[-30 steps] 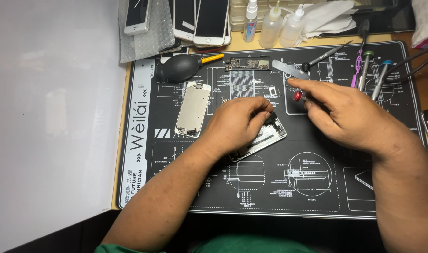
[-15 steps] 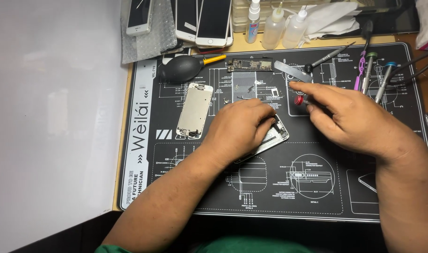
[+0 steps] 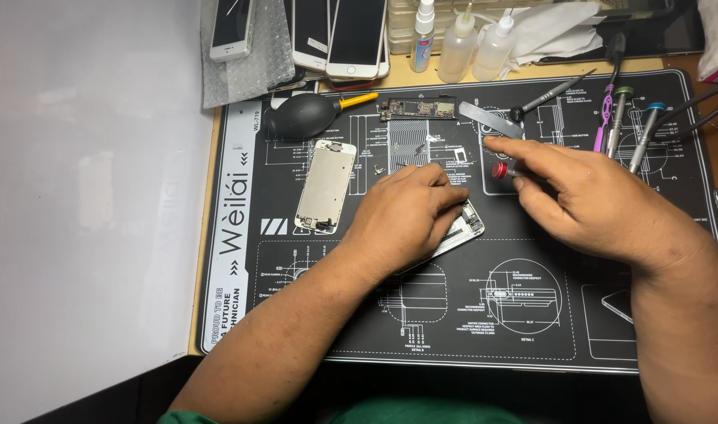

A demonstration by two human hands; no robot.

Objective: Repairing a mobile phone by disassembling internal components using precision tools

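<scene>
Right now my left hand [image 3: 406, 216] presses flat on the opened phone body [image 3: 463, 232] in the middle of the black repair mat [image 3: 532, 330], fingers curled over it. My right hand [image 3: 587, 200] pinches a red-capped screwdriver [image 3: 502, 169] just beside it. I judge I'm working the small screws; next I'd need a steady tip placement.

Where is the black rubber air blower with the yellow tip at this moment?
In the head view, the black air blower lies at the upper left of the black work mat, above the detached phone screen panel and left of the small circuit board.
</scene>
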